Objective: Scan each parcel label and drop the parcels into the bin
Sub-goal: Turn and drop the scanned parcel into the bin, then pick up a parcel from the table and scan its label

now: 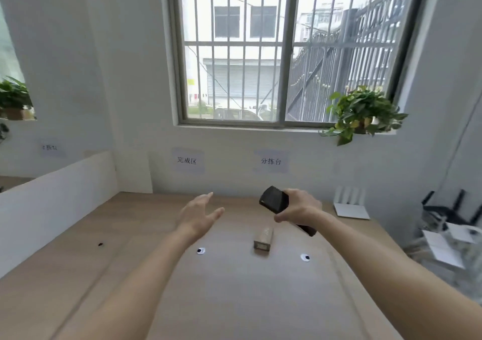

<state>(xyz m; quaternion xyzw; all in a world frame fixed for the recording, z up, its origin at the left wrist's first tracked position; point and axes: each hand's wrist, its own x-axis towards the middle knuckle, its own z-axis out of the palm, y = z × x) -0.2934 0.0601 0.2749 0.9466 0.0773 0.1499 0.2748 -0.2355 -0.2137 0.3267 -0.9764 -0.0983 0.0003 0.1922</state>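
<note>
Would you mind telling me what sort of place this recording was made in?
Probably a small parcel-sorting station set up in an office-like room. A wooden table holds one small cardboard parcel, the right hand grips a black handheld scanner, and paper zone signs are taped to the wall.

1. The scanner (276,201) is partly hidden: the right hand (300,209) wraps its middle, leaving only the dark head and the handle's end in sight.
2. The label on the small parcel (264,239) is too small and blurred to read.
3. The paper sign (52,148) at far left is blurred; its characters cannot be made out.
4. The clutter (448,240) right of the bench (234,300) is smeared and cut by the frame edge.
5. Both forearms run out past the bottom edge.
</note>
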